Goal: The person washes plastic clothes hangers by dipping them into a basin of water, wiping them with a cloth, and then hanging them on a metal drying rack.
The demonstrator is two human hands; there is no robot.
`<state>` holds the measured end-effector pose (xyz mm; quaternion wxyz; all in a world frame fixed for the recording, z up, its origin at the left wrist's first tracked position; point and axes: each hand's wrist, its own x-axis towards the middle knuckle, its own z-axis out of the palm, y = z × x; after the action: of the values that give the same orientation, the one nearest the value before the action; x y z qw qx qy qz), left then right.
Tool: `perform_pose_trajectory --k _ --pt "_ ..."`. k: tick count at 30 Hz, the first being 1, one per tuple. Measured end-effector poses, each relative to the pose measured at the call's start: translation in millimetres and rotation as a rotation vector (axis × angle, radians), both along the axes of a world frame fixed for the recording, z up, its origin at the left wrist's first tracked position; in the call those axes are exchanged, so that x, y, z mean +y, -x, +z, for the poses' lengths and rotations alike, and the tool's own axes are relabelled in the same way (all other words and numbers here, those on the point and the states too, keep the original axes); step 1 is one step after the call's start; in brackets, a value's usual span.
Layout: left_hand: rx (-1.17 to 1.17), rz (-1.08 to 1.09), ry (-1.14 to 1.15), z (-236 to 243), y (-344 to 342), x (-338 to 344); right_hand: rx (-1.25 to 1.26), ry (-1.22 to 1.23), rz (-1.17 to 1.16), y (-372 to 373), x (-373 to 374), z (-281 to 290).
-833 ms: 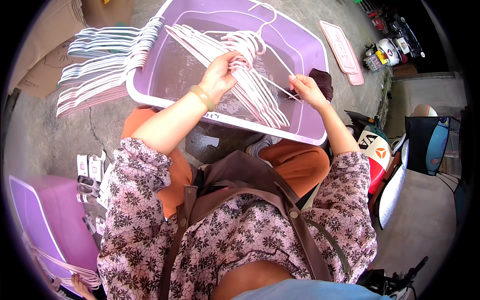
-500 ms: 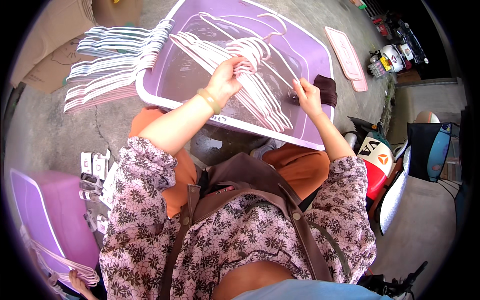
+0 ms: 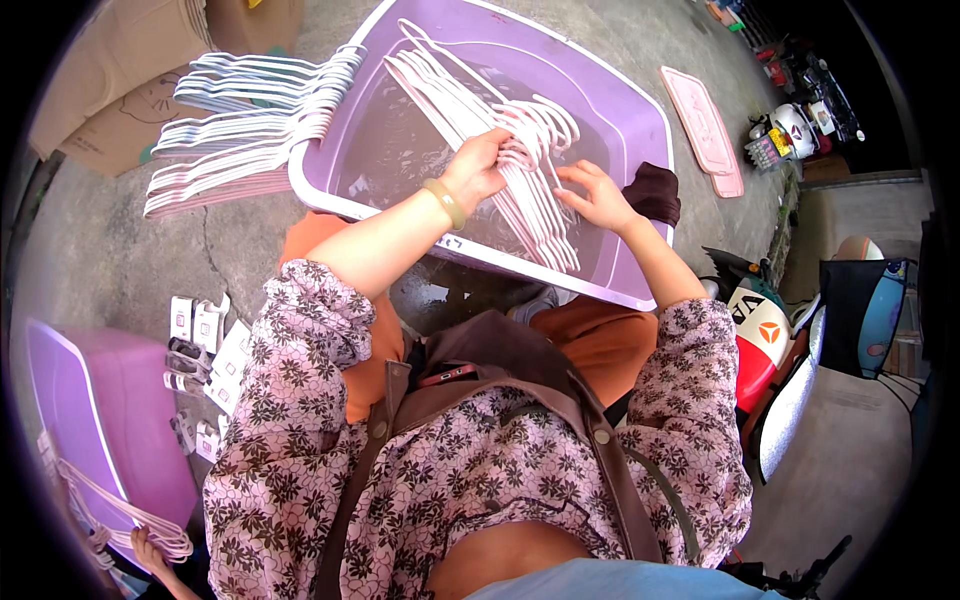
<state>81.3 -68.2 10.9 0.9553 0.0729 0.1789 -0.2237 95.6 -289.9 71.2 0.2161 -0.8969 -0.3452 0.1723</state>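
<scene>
Head view takes in a grey concrete floor (image 3: 240, 260), on which a big purple plastic tub (image 3: 612, 112) with a white rim stands in front of the seated person, water (image 3: 375, 150) rippling inside. At the lower left is a second purple tub (image 3: 140, 400), and at the upper left a cardboard box (image 3: 130, 70). A row of blue, white and pink clothes hangers (image 3: 250, 110) is stacked against the big tub's left rim. Over the water slants a bundle of pale pink hangers (image 3: 525, 200), its hooks gathered toward the right. On the floor beyond the tub's right side lies a pink rectangular panel (image 3: 700, 125); a dark brown cloth (image 3: 653, 193) hangs over the right rim. The left hand (image 3: 478, 172) has its fingers clamped around the bundle, just below the hooks. The right hand (image 3: 598, 200) is bent with thumb and fingers apart, just beside the bundle; whether they touch it, I cannot tell. A pale bangle (image 3: 445, 203) rings the left wrist.
</scene>
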Motion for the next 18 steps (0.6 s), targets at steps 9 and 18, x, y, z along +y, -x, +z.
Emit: perform_pose_trajectory --k 9,18 --pt "0.007 0.05 0.002 1 -10 -3 0.46 -0.511 -0.236 -31 75 82" --pt "0.125 0.06 -0.045 19 -11 9 0.382 -0.614 -0.528 -86 71 103"
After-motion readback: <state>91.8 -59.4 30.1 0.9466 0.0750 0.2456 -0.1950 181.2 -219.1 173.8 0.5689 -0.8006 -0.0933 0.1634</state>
